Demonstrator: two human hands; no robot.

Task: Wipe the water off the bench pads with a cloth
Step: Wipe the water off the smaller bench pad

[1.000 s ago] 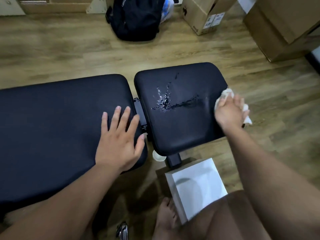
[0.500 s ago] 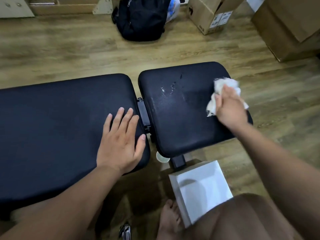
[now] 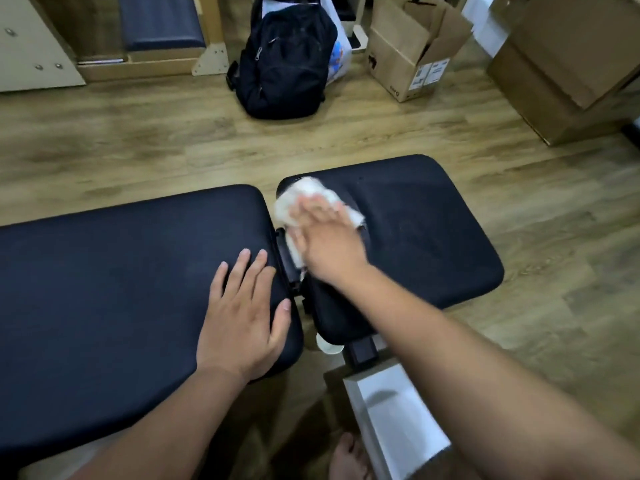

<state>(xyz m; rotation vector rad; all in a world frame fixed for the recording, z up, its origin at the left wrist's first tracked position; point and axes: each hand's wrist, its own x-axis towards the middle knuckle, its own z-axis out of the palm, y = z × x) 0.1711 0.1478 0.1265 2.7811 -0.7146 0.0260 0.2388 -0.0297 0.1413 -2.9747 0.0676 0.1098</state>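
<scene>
Two black bench pads lie side by side: the long pad (image 3: 121, 289) on the left and the short seat pad (image 3: 433, 237) on the right. My right hand (image 3: 329, 244) presses a crumpled white cloth (image 3: 294, 199) onto the seat pad's far left corner, by the gap between the pads. Its fingers look stretched flat over the cloth, though motion blurs them. My left hand (image 3: 242, 313) rests palm down, fingers spread, on the long pad's right end. No water drops show on the seat pad.
A white open box (image 3: 391, 410) sits on the wooden floor beside my bare foot (image 3: 348, 459), below the seat pad. Across the floor stand a black backpack (image 3: 284, 64), an open cardboard box (image 3: 408, 53) and larger cartons (image 3: 571, 64).
My right hand has swept the cloth leftwards across the seat pad, from its right edge to its left corner. The splash of water seen earlier is gone. My left hand has stayed put.
</scene>
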